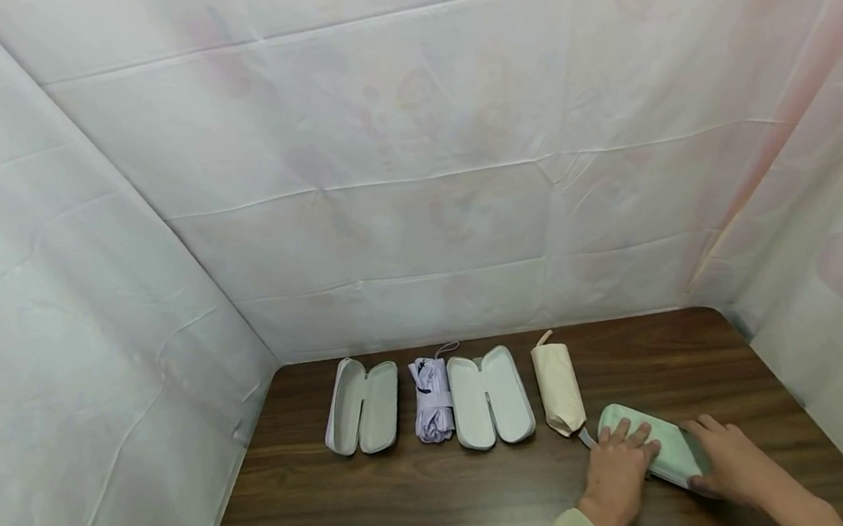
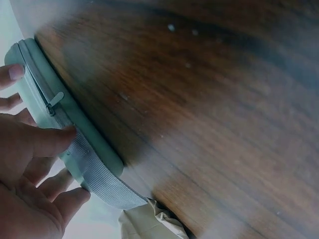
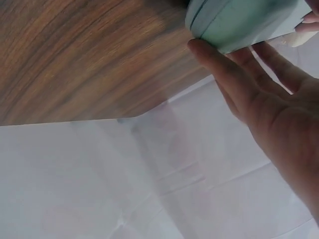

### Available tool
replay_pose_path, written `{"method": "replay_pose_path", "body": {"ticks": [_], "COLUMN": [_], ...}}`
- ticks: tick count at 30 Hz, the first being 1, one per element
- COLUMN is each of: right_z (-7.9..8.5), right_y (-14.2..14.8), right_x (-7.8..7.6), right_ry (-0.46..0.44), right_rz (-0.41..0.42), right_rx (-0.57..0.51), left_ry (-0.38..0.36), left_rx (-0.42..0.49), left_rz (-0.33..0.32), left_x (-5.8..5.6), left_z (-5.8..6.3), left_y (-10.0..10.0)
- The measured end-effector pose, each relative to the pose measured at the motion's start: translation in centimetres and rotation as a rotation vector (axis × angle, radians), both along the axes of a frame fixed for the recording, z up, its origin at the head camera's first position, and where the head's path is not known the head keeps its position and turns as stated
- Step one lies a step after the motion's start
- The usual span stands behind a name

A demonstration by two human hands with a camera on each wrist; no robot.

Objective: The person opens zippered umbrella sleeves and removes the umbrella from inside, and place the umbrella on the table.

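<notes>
A mint-green zip case (image 1: 674, 450) lies closed and slanted at the table's right front. In the head view my left hand (image 1: 616, 471) spreads its fingers over the left part of its top. The left wrist view shows that thumb against the case's zipped side, by the grey strap (image 2: 107, 181) and the zip pull (image 2: 56, 101). My right hand (image 1: 732, 461) grips the right end, thumb at the near edge and fingers at the far side. In the right wrist view the fingertips touch the case's rounded end (image 3: 234, 22).
Left of the zip case lies a cream pouch (image 1: 559, 389). Further left are an open white hard case (image 1: 508, 393), a folded lilac umbrella (image 1: 432, 400) and another open pale case (image 1: 379, 409). Patterned white sheets (image 1: 421, 171) enclose the brown wooden table (image 1: 413, 514).
</notes>
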State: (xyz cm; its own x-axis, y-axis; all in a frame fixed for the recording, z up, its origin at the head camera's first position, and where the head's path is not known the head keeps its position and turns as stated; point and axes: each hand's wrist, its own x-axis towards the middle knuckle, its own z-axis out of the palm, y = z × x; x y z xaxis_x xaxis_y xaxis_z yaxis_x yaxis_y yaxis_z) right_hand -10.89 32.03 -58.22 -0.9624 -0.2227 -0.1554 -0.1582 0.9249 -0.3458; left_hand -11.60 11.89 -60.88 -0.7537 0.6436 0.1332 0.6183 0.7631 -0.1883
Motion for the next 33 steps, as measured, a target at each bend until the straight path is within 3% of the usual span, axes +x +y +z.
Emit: {"method": "replay_pose_path", "body": {"ticks": [9, 16, 26, 33], "right_z": [-0.3, -0.4, 0.0, 0.5], "right_y": [-0.7, -1.6, -3.2, -4.1], "right_x": [0.7, 1.2, 2.1, 2.4], "right_ry": [0.042, 0.086, 0.112, 0.091], "right_rz": [-0.036, -0.073, -0.12, -0.143], "right_rx": [0.022, 0.038, 0.059, 0.07], "left_ry": [-0.066, -0.094, -0.048, -0.082], "left_rx": [0.051, 0.158, 0.204, 0.195], "left_rz": [0.023, 0.024, 0.053, 0.042], "left_x": [-0.5, -1.0, -1.1, -1.3], "left_z": [0.2, 0.3, 0.1, 0.2], "left_y": [0.1, 0.2, 0.7, 1.0]}}
